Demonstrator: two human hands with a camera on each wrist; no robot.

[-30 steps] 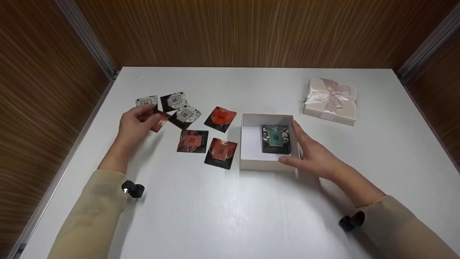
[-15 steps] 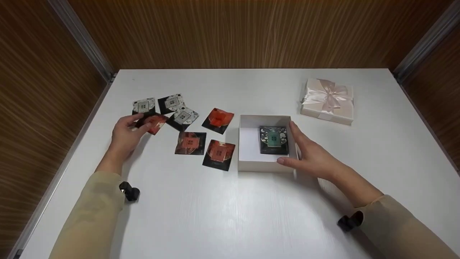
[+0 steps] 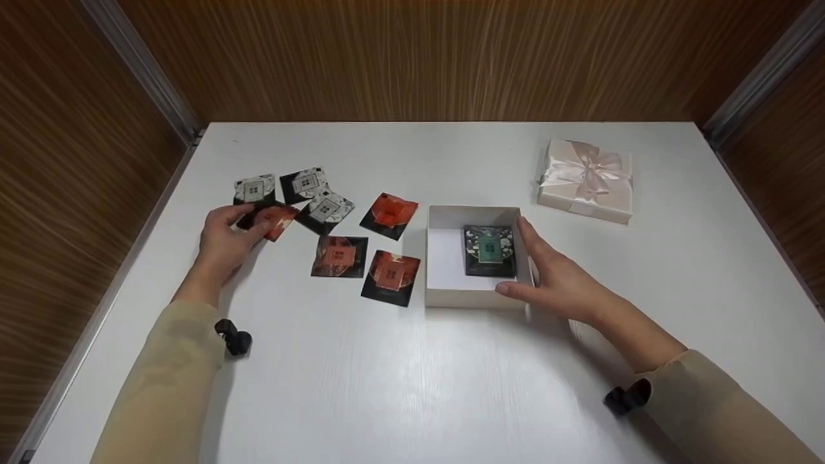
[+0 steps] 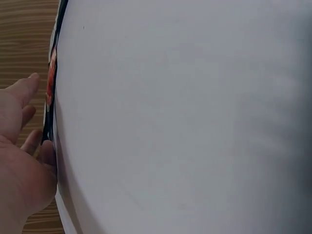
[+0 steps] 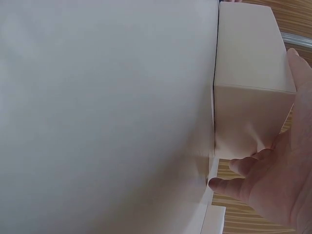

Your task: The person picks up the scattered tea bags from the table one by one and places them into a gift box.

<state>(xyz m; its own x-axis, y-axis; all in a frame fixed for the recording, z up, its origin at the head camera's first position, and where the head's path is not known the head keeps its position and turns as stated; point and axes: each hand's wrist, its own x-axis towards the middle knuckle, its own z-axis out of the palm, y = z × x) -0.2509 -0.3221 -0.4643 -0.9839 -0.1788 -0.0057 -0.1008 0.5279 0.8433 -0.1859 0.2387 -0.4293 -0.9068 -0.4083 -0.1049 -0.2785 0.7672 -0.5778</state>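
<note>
In the head view my left hand [image 3: 222, 241] reaches to a red-and-black square sachet [image 3: 278, 219] lying on the table. Its thumb and index finger stand apart over the sachet's left part; the other fingers are mostly hidden there. The left wrist view shows that sachet [image 4: 50, 80] edge-on, the thumb a little clear of it. My right hand [image 3: 567, 277] rests against the right side of a white lidless box [image 3: 445, 298], fingers extended along the wall and thumb over the front rim. Inside the box, a green-and-black sachet [image 3: 490, 251] lies against the right side.
Three white-and-black sachets [image 3: 326, 209] lie at the far left, partly overlapping. Three more red sachets [image 3: 390, 277] lie left of the box. A pale lid with a satin bow [image 3: 588, 180] stands at the back right. Wooden panels [image 3: 419, 58] border the table.
My left hand has drawn slightly left across the red sachet, uncovering more of it, and then stays put. The sachet itself has hardly moved. My right hand keeps its place on the box.
</note>
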